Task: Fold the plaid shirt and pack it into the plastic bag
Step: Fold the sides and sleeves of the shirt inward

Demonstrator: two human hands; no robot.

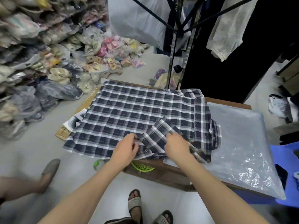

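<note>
The table (169,174) is mostly covered, with only its brown near edge and a strip at the far right corner on show. A green perforated thing (143,167) pokes out from under the cloth at that near edge, too hidden to identify. The shelves of bagged goods (24,38) on the left are smeared by blur. Both bare forearms reach forward from the bottom of the view. The left hand (125,149) lies palm down with its fingers curled, pinching the cloth at the edge of the sleeve (159,135). The right hand (177,146) sits just beside it, knuckles up and fingers bent down over the same sleeve, gripping it, with the fingertips out of sight beneath the hand. The plaid shirt (129,110) is navy, grey and white check and lies spread flat over the left part of the table. Its left edge hangs past the table edge, and its short sleeve is folded in across the body between the two hands. The clear plastic bag (239,139) lies flat on the right part of the table, touching the shirt's right side and partly under it.
</note>
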